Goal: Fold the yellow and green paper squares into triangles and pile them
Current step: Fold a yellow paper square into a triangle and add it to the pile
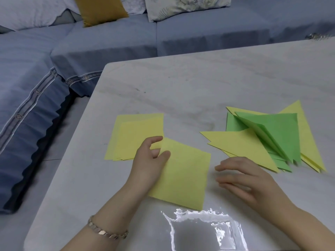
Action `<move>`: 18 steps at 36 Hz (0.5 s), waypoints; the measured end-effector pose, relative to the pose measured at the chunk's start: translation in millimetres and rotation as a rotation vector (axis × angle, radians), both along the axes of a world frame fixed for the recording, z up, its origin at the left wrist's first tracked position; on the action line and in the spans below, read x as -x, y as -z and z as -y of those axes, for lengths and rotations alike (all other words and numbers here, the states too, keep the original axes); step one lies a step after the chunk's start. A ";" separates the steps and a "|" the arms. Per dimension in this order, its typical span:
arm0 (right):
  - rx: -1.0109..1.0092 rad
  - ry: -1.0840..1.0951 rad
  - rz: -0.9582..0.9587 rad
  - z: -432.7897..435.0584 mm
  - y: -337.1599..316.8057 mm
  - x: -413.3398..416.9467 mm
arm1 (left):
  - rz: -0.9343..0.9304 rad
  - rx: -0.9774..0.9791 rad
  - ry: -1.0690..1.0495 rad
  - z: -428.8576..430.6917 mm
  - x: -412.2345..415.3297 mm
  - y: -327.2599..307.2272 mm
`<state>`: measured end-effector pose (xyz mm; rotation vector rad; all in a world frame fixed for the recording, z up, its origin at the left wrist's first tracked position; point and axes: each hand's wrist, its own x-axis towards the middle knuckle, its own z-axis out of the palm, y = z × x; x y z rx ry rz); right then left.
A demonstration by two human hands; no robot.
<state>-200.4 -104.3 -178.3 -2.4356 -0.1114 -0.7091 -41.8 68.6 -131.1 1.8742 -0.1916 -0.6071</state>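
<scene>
Fingers and thumb of the left hand (pixel 149 163) pinch the upper corner of a loose yellow sheet (pixel 184 176) at centre frame. Just right of it, the right hand (pixel 244 180) is relaxed with straight fingers, holding nothing. On the table (pixel 181 84), a stack of yellow squares (pixel 134 133) lies left of centre and a pile of folded triangles (pixel 279 131) at right.

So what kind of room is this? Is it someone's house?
Probably a living room at home: a blue sofa with a mustard cushion runs along two sides of a pale table, where the left hand pinches a yellow paper square.
</scene>
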 end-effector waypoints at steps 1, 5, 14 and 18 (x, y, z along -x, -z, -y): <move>0.032 -0.017 -0.011 -1.7 -0.6 -1.3 | -0.001 0.010 0.008 0.3 0.4 0.3; 0.254 0.049 -0.028 -8.5 9.9 -5.5 | -0.126 0.094 0.013 2.0 2.7 -1.5; 0.228 -0.097 0.069 -17.4 3.9 -3.1 | -0.224 0.091 0.016 4.9 2.8 -8.7; 0.211 -0.194 0.018 -18.3 -2.6 -4.1 | -0.094 -0.022 0.061 6.7 3.1 -6.4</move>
